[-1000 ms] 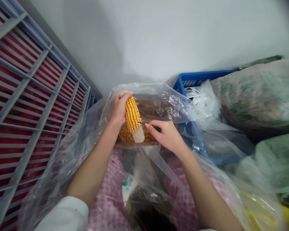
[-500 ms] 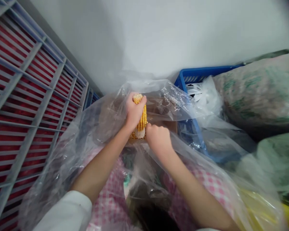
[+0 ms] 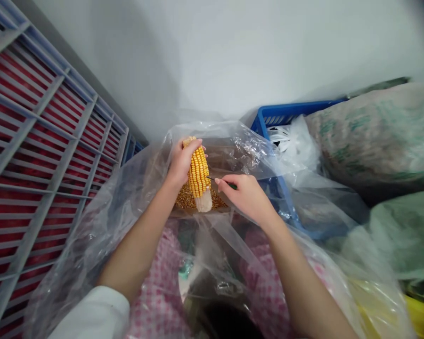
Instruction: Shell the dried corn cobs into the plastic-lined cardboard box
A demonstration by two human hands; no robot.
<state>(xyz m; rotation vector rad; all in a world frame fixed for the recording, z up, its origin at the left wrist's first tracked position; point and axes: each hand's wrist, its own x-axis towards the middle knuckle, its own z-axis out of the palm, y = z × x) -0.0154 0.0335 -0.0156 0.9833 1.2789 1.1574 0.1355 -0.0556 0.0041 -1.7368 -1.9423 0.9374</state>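
My left hand (image 3: 179,162) is closed around the upper part of a yellow corn cob (image 3: 198,170), held upright with its bare pale lower end down. My right hand (image 3: 245,194) pinches a thin green-handled pointed tool (image 3: 223,182), whose tip touches the cob's right side. Below the cob lies a heap of loose yellow kernels (image 3: 186,200) inside a brown box lined with a clear plastic sheet (image 3: 102,221).
A grey grid rack (image 3: 38,155) holding red material stands at the left. A blue plastic crate (image 3: 286,115) with white bags sits behind on the right. Large green-printed sacks (image 3: 371,136) pile up at the right. A white wall is ahead.
Half a second ago my right hand was fisted low at the cob's base; it has come back up, and the tool tip is at the cob's side again.
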